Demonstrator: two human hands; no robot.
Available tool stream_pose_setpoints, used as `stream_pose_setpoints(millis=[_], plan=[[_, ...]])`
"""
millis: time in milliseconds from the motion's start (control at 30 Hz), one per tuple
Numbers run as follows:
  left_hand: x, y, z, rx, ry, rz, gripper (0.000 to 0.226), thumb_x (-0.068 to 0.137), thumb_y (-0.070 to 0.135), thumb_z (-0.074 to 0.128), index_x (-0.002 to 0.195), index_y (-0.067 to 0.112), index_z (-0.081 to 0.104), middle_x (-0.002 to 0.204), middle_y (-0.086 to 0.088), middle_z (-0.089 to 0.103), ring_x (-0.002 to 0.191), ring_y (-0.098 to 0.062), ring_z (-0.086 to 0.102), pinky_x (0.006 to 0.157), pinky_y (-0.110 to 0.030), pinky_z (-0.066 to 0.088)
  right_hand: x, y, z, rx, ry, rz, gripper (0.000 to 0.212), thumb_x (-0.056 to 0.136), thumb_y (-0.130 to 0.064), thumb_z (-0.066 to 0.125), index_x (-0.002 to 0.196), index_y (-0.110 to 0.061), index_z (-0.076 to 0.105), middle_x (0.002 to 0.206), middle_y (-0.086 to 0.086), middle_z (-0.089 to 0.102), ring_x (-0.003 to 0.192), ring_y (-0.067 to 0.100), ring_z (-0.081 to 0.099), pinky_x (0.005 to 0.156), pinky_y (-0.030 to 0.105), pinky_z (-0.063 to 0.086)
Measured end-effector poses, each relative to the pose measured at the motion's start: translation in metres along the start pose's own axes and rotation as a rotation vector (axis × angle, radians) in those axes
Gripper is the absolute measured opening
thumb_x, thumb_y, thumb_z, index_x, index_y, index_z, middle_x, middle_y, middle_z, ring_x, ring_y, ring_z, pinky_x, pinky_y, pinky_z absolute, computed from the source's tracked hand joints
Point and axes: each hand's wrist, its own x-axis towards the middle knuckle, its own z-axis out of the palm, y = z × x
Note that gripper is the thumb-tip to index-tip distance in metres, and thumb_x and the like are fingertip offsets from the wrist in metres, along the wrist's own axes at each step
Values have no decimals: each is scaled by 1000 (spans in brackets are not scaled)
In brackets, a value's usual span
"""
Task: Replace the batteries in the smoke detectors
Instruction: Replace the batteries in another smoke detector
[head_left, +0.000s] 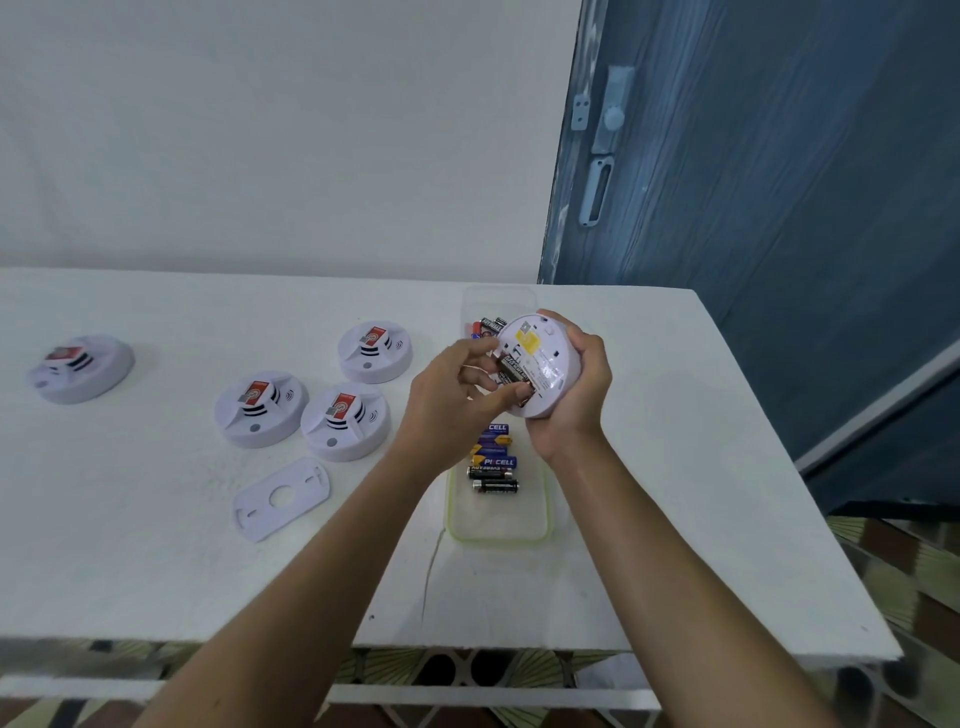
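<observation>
My right hand (576, 395) grips a white round smoke detector (545, 358), held above the table with its back facing me. A yellow label and an open battery bay show on that back. My left hand (457, 395) has its thumb and fingertips on a black battery (514, 370) lying in the bay. Below the hands a clear tray (498, 525) holds several loose batteries (493, 462), blue and black. A second clear container (498, 301) behind the detector holds more batteries.
Three white smoke detectors (260, 408) (345, 421) (375, 351) stand face up at centre left, a fourth smoke detector (80, 368) at far left. A white mounting plate (282, 498) lies near them. The white table (156, 545) ends at right by a blue door (779, 208).
</observation>
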Motion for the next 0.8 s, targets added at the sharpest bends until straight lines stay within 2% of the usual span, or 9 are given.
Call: stream_pose_setpoints(millis=[133, 200, 333, 400, 467, 567, 600, 700, 800], plan=[[-4, 0, 4, -114, 17, -9, 32, 77, 21, 82, 101, 18, 62, 88, 0, 69, 81, -12, 66, 77, -26, 56, 2, 1, -8, -4, 62, -50, 31, 92, -36, 43, 106, -21, 66, 97, 8, 68, 83, 25, 65, 63, 30, 51], [-5, 4, 6, -225, 11, -39, 25, 79, 13, 80, 92, 16, 59, 87, -3, 69, 78, -11, 66, 76, -24, 55, 4, 0, -12, -8, 98, -74, 31, 93, -35, 43, 105, -20, 66, 95, 7, 67, 83, 24, 64, 63, 29, 51], [-7, 7, 0, -363, -29, -89, 25, 81, -3, 71, 93, 14, 57, 88, -9, 64, 80, -25, 68, 79, -35, 57, 5, -6, -22, 15, 148, -120, 30, 94, -33, 43, 105, -18, 67, 89, 3, 68, 82, 22, 66, 68, 29, 52], [-9, 3, -7, -272, -121, -82, 24, 78, -2, 72, 92, 15, 62, 88, -5, 64, 82, -33, 69, 79, -45, 56, 5, -8, -28, 22, 179, -127, 30, 95, -32, 42, 105, -18, 66, 88, 1, 68, 80, 20, 66, 68, 28, 51], [-14, -1, -13, -140, -230, -104, 18, 76, 3, 72, 86, 16, 65, 85, -2, 68, 80, -29, 71, 74, -47, 56, 4, -10, -33, 32, 201, -130, 30, 96, -32, 41, 105, -17, 66, 86, 0, 68, 77, 18, 67, 68, 27, 51], [-24, -8, -16, 103, -331, -34, 16, 76, 6, 72, 82, 19, 67, 78, 1, 71, 69, -11, 65, 68, -34, 53, 4, -9, -36, 45, 223, -130, 31, 96, -32, 41, 106, -17, 66, 87, 0, 68, 75, 16, 67, 65, 26, 52], [-27, -10, -16, 181, -361, 28, 17, 74, 7, 72, 83, 21, 68, 79, 4, 71, 71, -8, 64, 69, -27, 53, 3, -8, -37, 49, 229, -129, 31, 97, -31, 40, 107, -17, 66, 87, 0, 68, 74, 16, 68, 64, 25, 53], [-35, -16, -17, 349, -446, 157, 19, 68, 11, 73, 82, 23, 70, 77, 14, 67, 75, -2, 59, 69, -7, 40, 3, -6, -37, 79, 225, -122, 32, 96, -31, 40, 107, -16, 66, 87, 0, 69, 73, 16, 68, 64, 26, 53], [-39, -22, -19, 451, -492, 240, 17, 66, 15, 73, 82, 22, 71, 74, 19, 61, 72, 3, 55, 70, -6, 38, 1, -3, -35, 105, 221, -114, 33, 96, -32, 40, 106, -17, 68, 89, 1, 70, 75, 17, 69, 66, 27, 53]])
